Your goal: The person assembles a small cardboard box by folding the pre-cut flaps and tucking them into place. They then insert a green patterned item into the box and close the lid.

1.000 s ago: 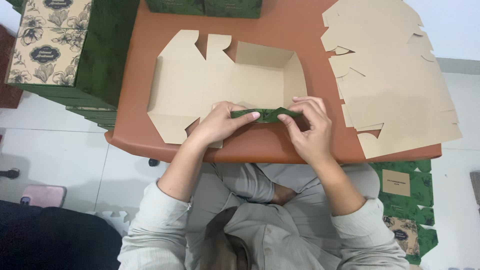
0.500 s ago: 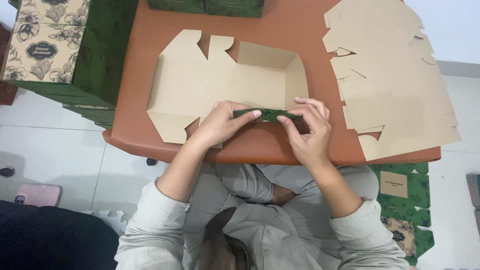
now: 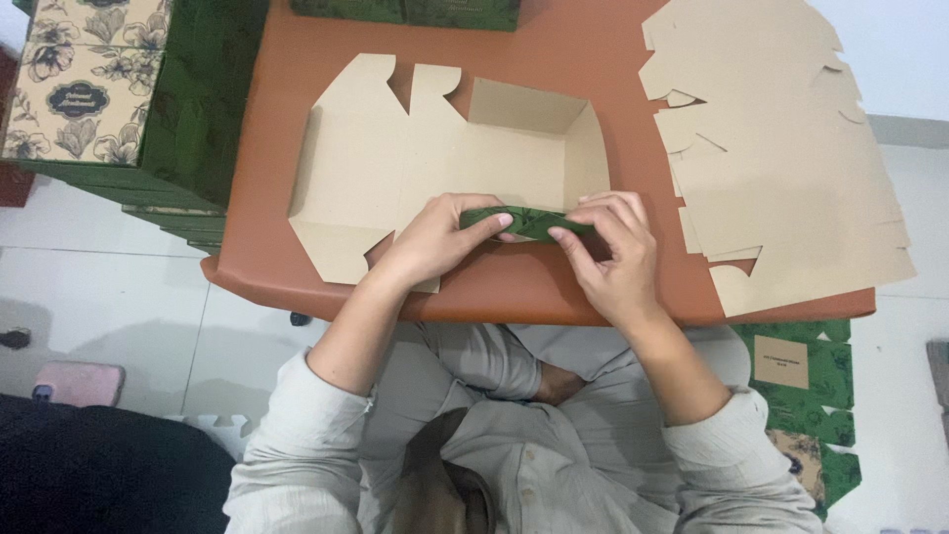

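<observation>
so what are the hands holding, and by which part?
Both hands pinch the near wall of the cardboard box, folded up with its green side out: left hand at that flap's left end, right hand at its right end.

In front of you on the brown table (image 3: 593, 40) lies a partly folded cardboard box blank (image 3: 435, 163), plain kraft inside, with its far and right walls raised; its near wall shows a green printed outer face (image 3: 524, 222), and your left hand (image 3: 435, 237) and right hand (image 3: 613, 257) both pinch it. To your right sits a stack of flat kraft blanks (image 3: 781, 168). At far left stands a pile of finished boxes (image 3: 89, 79), kraft tops with dark floral print and an oval dark label, green sides. A green box (image 3: 405, 12) rests at the table's far edge. On the floor at lower right lie green printed blanks with a square kraft label (image 3: 781, 361).
</observation>
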